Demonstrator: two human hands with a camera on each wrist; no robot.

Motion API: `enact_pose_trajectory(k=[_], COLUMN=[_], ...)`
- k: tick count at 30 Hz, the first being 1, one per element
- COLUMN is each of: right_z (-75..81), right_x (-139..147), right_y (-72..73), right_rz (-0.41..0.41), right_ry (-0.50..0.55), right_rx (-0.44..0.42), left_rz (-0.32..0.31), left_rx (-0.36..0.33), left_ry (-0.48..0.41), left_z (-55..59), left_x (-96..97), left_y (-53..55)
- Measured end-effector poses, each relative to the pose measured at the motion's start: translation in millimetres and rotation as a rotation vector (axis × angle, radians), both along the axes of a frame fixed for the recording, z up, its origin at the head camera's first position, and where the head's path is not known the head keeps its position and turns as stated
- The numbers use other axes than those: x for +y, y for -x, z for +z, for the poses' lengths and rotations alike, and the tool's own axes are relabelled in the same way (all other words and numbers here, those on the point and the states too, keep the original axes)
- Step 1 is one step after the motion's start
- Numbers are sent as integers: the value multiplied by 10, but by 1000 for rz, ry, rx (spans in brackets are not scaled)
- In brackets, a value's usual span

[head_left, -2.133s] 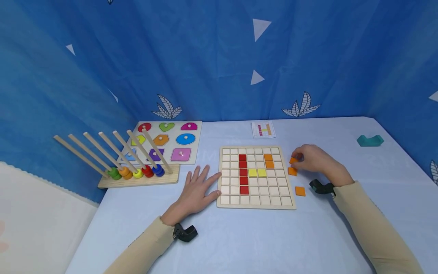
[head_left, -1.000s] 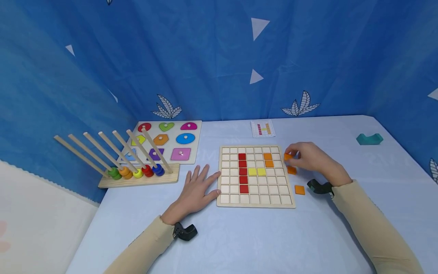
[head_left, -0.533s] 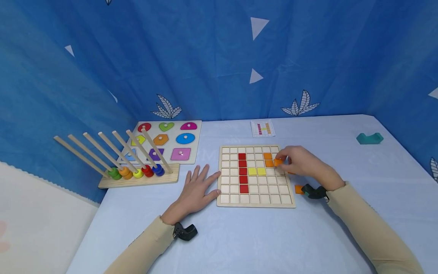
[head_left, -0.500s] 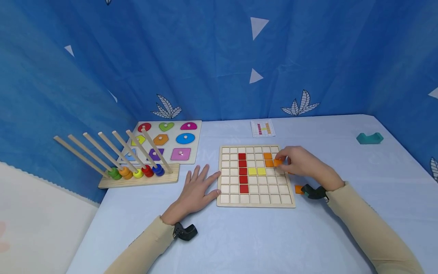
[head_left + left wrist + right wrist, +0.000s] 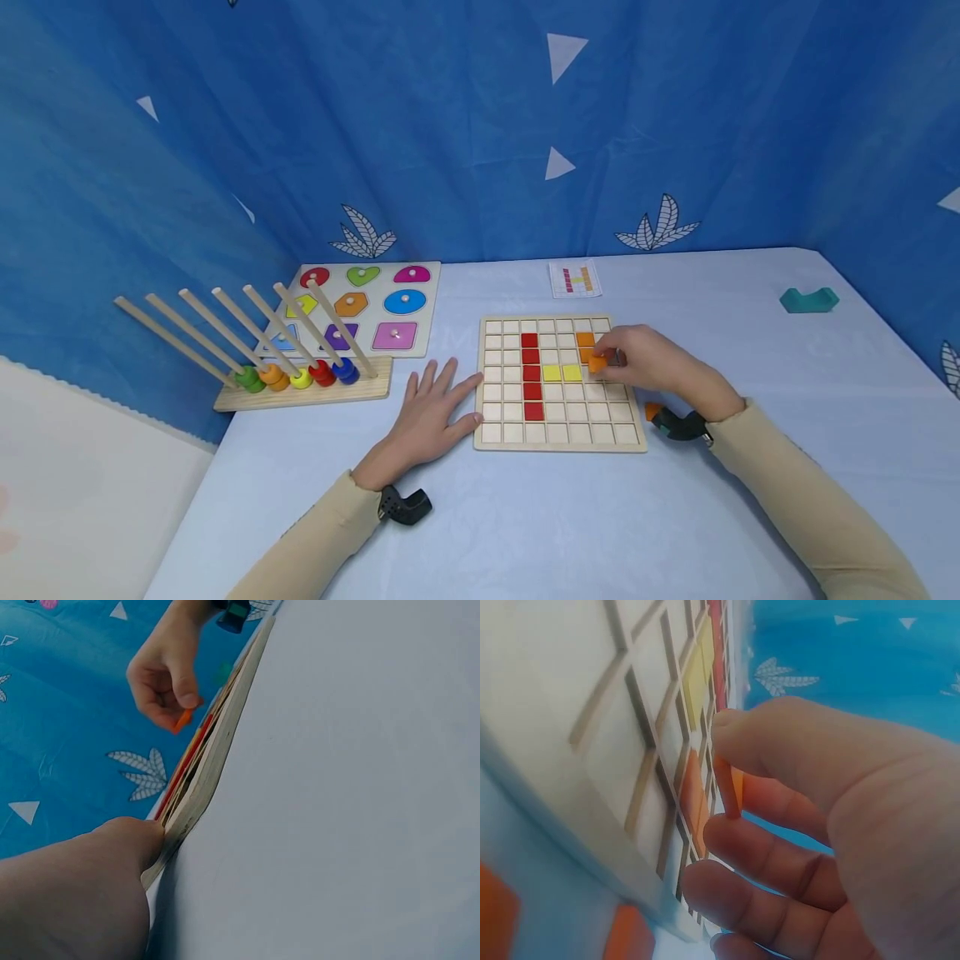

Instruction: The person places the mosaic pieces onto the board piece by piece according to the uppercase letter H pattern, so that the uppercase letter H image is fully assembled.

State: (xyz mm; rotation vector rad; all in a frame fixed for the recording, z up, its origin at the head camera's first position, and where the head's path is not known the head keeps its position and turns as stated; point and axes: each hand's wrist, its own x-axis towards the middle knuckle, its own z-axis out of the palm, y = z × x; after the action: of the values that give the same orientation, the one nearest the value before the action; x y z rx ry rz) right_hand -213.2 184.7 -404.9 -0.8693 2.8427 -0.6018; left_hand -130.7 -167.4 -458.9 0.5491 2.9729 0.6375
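Observation:
My right hand (image 5: 648, 358) pinches an orange square tile (image 5: 597, 364) between thumb and fingers. It hovers over the wooden grid board (image 5: 577, 433), just right of two yellow tiles (image 5: 551, 373). In the right wrist view the held tile (image 5: 729, 784) stands on edge, apart from the board. A column of red tiles (image 5: 531, 373) lies in the grid, and orange tiles (image 5: 585, 340) sit at its upper right, partly behind my fingers. My left hand (image 5: 423, 417) lies with fingers spread on the table, thumb and forefinger touching the board's left edge.
Loose orange tiles (image 5: 628, 934) lie right of the board, partly hidden by my right wrist in the head view. Behind the board is a small pattern card (image 5: 576, 279). A peg stand with rings (image 5: 300, 398) and a shape puzzle (image 5: 375, 292) stand left; a teal piece (image 5: 808, 301) lies far right.
My right hand has lifted an orange tile from the table right of the board and carried it left over the grid. My left hand has stayed put.

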Motion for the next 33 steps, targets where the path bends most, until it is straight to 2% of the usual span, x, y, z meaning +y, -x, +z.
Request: enact_pose_trajectory(k=[14,33], right_z=[-83,-110], right_x=[-28,-56], right_y=[6,-12], right_rz=[56,56], right_ry=[-30,-38], right_rx=[16,17], left_rz=[2,-2], left_rx=[4,8], left_ry=[1,-1], left_z=[-17,-33], left_x=[-10,-17], left_y=[8,12])
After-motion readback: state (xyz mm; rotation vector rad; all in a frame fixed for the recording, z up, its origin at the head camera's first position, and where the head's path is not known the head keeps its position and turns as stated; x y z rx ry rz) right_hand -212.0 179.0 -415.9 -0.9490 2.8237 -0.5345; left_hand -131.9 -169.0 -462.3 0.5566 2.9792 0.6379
